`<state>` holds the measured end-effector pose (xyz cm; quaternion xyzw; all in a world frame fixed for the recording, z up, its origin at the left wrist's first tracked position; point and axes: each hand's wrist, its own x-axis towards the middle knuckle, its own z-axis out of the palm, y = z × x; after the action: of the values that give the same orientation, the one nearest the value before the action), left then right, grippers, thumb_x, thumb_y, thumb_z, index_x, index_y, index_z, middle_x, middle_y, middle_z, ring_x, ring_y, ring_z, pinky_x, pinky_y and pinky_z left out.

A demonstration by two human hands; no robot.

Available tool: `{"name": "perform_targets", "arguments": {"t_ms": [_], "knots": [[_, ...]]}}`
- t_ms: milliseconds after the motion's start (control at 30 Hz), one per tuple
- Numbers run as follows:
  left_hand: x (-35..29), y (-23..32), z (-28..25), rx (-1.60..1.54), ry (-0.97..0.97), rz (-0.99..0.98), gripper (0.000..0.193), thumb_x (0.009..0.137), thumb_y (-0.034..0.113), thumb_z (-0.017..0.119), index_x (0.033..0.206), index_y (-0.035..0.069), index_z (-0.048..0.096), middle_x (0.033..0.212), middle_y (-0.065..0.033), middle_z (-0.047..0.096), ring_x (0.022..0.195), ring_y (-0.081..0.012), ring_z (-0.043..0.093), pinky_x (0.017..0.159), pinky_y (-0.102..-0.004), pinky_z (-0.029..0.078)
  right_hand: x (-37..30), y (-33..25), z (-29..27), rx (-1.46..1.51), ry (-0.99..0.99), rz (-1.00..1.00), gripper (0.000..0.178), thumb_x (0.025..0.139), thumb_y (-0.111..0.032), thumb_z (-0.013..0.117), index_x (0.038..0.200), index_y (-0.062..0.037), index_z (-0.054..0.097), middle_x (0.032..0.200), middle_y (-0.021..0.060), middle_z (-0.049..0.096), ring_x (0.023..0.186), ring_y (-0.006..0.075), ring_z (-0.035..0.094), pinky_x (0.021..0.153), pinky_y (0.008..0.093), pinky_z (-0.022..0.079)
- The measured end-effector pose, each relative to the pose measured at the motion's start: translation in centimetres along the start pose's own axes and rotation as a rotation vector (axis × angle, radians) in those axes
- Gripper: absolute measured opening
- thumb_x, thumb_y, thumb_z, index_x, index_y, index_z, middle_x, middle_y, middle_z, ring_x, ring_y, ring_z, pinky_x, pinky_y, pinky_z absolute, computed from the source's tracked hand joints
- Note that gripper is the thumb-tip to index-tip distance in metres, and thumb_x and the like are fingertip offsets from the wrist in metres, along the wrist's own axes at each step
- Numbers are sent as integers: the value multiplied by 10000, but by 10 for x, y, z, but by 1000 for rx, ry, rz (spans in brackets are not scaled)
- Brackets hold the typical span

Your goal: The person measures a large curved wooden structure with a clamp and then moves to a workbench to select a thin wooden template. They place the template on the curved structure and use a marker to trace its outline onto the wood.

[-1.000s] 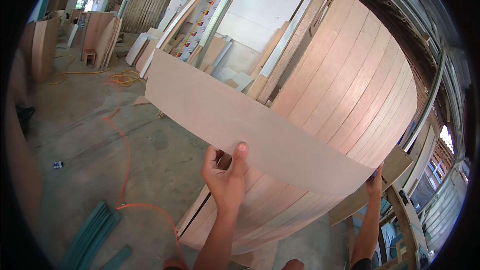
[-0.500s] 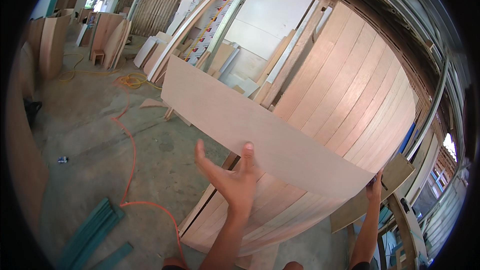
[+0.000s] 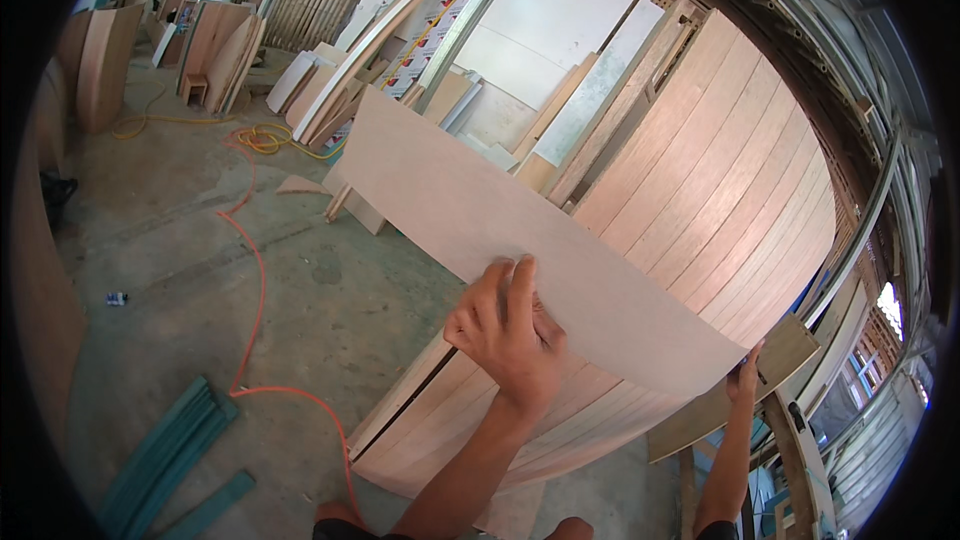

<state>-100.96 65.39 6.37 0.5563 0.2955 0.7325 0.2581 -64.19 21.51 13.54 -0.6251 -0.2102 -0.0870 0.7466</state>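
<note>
A long, pale, smooth wooden panel (image 3: pixel 600 285) with a curved edge slants across a curved wooden piece faced with narrow slats (image 3: pixel 745 160); more slats (image 3: pixel 540 420) show below it. My left hand (image 3: pixel 510 335) is closed, its fingers curled against the lower edge of the panel near the middle. Whatever lies inside those fingers is hidden. At the panel's right end, my right hand (image 3: pixel 742 378) is closed around a small dark object, mostly hidden by the fingers, and touches the corner.
An orange cord (image 3: pixel 262 290) winds over the concrete floor to the left. Green strips (image 3: pixel 170 455) lie at lower left. Coiled yellow cable (image 3: pixel 265 138), leaning boards (image 3: pixel 385 40) and curved wooden pieces (image 3: pixel 105 65) are farther back. A wooden frame (image 3: pixel 795 440) stands at right.
My left hand has moved right and up onto the panel, its spread fingers now curled. My right hand stays at the panel's right end. The whole view has shifted slightly.
</note>
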Motion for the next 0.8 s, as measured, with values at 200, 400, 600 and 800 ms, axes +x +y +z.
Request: {"name": "perform_targets", "arguments": {"t_ms": [200, 400, 600, 800], "knots": [[-15, 31, -5, -11, -130, 56, 873, 854, 499, 676, 1465, -29, 344, 1450, -318, 345, 1313, -452, 360, 1028, -544, 277, -2, -1, 8, -6, 35, -19, 831, 946, -669, 435, 1460, -17, 394, 1462, 85, 465, 1287, 220, 478, 1063, 343, 403], [-33, 48, 2, 14, -249, 60, 1295, 723, 756, 660, 1510, -115, 114, 1512, -440, 111, 1430, -564, 119, 1119, -642, 136, 2, -3, -4, -17, -35, 13, 801, 948, -646, 472, 1441, -17, 421, 1404, 89, 515, 1257, 218, 501, 1052, 344, 413], [-37, 48, 5, 11, -251, 51, 1311, 721, 734, 681, 1512, -117, 74, 1543, -399, 83, 1455, -532, 66, 1144, -637, 78, -6, 0, -1, 11, 114, -44, 774, 945, -632, 498, 1401, -10, 454, 1344, 112, 558, 1193, 234, 558, 1022, 374, 462], [-56, 66, 9, 77, -232, 218, 1057, 835, 594, 670, 1518, -67, 207, 1557, -323, 203, 1441, -501, 191, 1129, -616, 176, -13, -5, 41, 70, 199, -21, 777, 925, -644, 525, 1374, -12, 478, 1332, 97, 568, 1177, 226, 580, 965, 392, 510]]}}
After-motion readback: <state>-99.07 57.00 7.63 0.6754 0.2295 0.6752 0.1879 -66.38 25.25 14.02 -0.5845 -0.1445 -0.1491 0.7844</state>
